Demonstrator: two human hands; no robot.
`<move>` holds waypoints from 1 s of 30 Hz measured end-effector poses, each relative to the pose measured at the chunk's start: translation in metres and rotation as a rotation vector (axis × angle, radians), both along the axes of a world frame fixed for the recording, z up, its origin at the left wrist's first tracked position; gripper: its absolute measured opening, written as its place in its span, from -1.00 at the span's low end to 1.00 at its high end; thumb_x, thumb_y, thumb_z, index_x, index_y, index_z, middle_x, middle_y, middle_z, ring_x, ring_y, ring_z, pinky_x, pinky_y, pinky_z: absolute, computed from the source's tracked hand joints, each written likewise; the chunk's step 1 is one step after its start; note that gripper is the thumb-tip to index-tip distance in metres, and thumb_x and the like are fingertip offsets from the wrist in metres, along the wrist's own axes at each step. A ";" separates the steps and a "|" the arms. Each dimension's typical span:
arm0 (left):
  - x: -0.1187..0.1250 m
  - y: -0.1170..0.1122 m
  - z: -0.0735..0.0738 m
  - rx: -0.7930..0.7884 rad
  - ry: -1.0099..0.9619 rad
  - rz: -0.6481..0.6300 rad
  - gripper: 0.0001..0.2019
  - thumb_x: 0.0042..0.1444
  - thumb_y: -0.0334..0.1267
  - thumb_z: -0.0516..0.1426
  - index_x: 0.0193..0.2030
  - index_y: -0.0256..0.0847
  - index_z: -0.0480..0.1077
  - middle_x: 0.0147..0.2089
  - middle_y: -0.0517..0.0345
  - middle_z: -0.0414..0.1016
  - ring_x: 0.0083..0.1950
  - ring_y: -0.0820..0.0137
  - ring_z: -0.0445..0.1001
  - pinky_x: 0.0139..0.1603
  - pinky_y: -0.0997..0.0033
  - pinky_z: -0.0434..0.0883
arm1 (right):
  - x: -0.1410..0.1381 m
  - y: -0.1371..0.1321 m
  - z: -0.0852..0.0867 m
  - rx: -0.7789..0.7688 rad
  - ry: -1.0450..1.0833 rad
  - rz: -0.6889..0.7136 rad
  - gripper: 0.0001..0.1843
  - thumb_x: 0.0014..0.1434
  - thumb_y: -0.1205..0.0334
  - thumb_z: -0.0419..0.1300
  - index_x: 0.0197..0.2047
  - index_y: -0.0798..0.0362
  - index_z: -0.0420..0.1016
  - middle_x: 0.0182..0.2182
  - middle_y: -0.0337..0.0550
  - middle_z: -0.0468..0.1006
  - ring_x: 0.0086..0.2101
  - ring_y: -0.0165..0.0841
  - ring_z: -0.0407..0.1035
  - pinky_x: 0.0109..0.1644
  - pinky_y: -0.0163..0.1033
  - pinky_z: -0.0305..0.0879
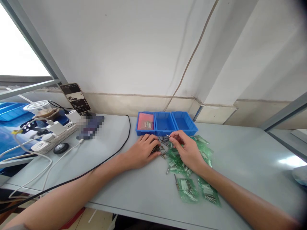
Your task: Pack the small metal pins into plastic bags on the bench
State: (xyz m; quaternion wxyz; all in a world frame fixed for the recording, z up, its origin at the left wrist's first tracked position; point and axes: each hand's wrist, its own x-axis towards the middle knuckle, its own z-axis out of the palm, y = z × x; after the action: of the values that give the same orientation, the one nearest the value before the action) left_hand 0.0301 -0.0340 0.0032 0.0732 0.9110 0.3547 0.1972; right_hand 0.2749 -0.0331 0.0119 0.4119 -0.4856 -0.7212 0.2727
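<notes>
My left hand (pixel 144 150) lies palm down on the table, fingers spread and curved around a small heap of metal pins (pixel 156 149); part of the heap is under the hand. My right hand (pixel 188 150) is closed in a pinch, with a small metal pin (pixel 168 135) between thumb and forefinger, just above the loose pins. Beneath and beside the right hand lie several green plastic bags (pixel 176 159) with metal pins and white pieces inside. Closer to me is another filled green bag (pixel 188 190), with a loose pin (pixel 177 182) at its left edge.
Three joined blue bins (pixel 164 131) stand against the wall; the left one holds a pink bag (pixel 145 119). At left are a phone on a stand (pixel 75 97), a power strip (pixel 52 134), a black round object (pixel 60 148) and a black cable (pixel 115 153) crossing the grey table (pixel 134 191).
</notes>
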 end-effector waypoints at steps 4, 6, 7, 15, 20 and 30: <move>0.000 0.000 0.001 -0.005 0.007 -0.002 -0.72 0.52 -0.03 0.07 0.17 -0.13 0.38 0.20 -0.01 0.44 0.17 0.13 0.37 0.25 0.06 0.35 | 0.001 0.001 -0.004 -0.026 0.025 0.032 -0.76 0.53 0.04 0.04 -0.03 -0.05 0.46 -0.30 -0.21 0.57 -0.35 -0.29 0.42 -0.20 -0.17 0.36; 0.000 0.000 0.001 -0.004 0.007 -0.001 -0.72 0.52 -0.03 0.07 0.17 -0.14 0.38 0.20 0.00 0.44 0.17 0.14 0.37 0.25 0.06 0.35 | 0.001 0.002 -0.005 -0.022 0.035 0.043 -0.74 0.54 0.03 0.01 -0.02 -0.06 0.46 -0.29 -0.20 0.58 -0.35 -0.29 0.42 -0.19 -0.17 0.37; 0.000 0.000 0.001 -0.003 0.007 0.000 -0.72 0.52 -0.03 0.07 0.18 -0.14 0.38 0.20 0.00 0.44 0.17 0.14 0.36 0.24 0.07 0.35 | 0.001 0.002 -0.005 -0.021 0.040 0.043 -0.74 0.54 0.03 0.01 -0.02 -0.06 0.46 -0.28 -0.20 0.58 -0.35 -0.29 0.42 -0.19 -0.17 0.38; 0.000 0.000 0.001 -0.003 0.004 -0.001 -0.72 0.52 -0.04 0.07 0.17 -0.14 0.39 0.19 -0.02 0.44 0.16 0.14 0.37 0.24 0.06 0.36 | 0.000 0.000 -0.003 -0.044 0.062 0.000 -0.76 0.52 0.00 0.06 -0.02 -0.06 0.44 -0.25 -0.21 0.59 -0.36 -0.30 0.43 -0.22 -0.18 0.36; 0.000 0.000 0.001 -0.004 0.000 0.003 -0.71 0.51 -0.02 0.07 0.18 -0.13 0.40 0.18 -0.02 0.45 0.16 0.14 0.38 0.24 0.06 0.37 | 0.000 0.000 -0.002 -0.009 0.039 -0.034 -0.80 0.50 0.01 0.11 -0.05 -0.06 0.44 -0.32 -0.25 0.52 -0.37 -0.30 0.42 -0.21 -0.17 0.33; 0.000 0.000 0.000 0.007 -0.014 -0.003 -0.72 0.51 -0.04 0.08 0.17 -0.13 0.40 0.18 -0.01 0.45 0.15 0.14 0.38 0.22 0.07 0.36 | -0.001 0.000 -0.001 0.039 0.031 -0.029 -0.80 0.50 0.04 0.10 -0.05 -0.05 0.45 -0.23 -0.19 0.53 -0.34 -0.29 0.42 -0.19 -0.16 0.34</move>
State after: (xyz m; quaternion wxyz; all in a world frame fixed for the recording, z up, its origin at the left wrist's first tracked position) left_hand 0.0302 -0.0336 0.0033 0.0730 0.9105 0.3520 0.2045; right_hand 0.2742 -0.0329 0.0111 0.4365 -0.4835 -0.7127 0.2602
